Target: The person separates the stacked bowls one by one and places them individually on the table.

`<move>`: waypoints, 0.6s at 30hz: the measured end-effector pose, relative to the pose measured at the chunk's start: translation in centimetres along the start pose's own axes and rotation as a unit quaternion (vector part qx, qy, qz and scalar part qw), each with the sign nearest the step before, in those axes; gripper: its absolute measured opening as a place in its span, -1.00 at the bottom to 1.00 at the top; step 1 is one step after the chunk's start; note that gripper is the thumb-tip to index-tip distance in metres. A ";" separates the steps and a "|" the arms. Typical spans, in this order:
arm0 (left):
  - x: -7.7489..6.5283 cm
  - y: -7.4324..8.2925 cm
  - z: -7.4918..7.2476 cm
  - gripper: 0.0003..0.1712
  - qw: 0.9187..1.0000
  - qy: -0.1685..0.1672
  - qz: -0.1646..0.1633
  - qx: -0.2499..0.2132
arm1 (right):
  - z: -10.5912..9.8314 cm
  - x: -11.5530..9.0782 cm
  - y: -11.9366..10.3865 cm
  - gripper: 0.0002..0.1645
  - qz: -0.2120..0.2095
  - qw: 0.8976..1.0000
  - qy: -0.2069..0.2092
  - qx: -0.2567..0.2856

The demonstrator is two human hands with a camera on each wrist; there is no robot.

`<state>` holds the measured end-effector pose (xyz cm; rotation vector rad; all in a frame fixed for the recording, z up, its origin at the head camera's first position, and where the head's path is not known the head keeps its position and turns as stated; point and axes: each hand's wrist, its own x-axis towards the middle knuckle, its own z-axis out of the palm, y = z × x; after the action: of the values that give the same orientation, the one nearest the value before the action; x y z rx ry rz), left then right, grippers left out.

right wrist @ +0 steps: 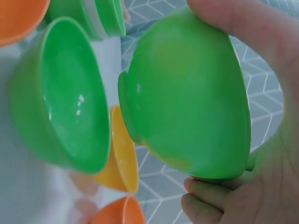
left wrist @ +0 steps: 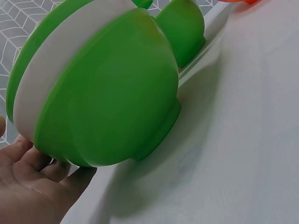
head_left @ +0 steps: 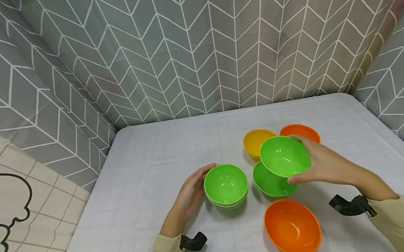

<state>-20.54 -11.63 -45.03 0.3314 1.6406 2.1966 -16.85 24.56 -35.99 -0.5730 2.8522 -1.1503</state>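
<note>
My right hand (head_left: 326, 161) grips a green bowl (head_left: 285, 155) by its side, thumb and fingers spread around it. The bowl is held in the air, tilted, above another green bowl (head_left: 270, 180) on the table. In the right wrist view the held bowl (right wrist: 187, 98) shows its foot and outer wall, apart from the lower green bowl (right wrist: 70, 98). My left hand (head_left: 192, 190) rests its fingers against the left side of a bowl stack (head_left: 226, 185). The left wrist view shows a white bowl (left wrist: 51, 65) between green ones in that stack.
A large orange bowl (head_left: 292, 228) stands near the front, below the green bowls. Behind them are a yellow bowl (head_left: 258, 141) and a smaller orange bowl (head_left: 300, 131), partly covered by my right hand. A white cloth covers the table (head_left: 144, 160); patterned curtains (head_left: 198, 48) hang around it.
</note>
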 end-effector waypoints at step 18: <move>0.2 0.0 0.0 -0.45 1.000 0.003 -0.008 0.000 | -1.7 -4.0 3.6 0.31 0.065 0.997 0.045 -0.016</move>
<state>-20.69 -11.58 -45.04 0.3119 1.6393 2.1886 -14.53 29.43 -37.69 -0.3401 2.9366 -1.1410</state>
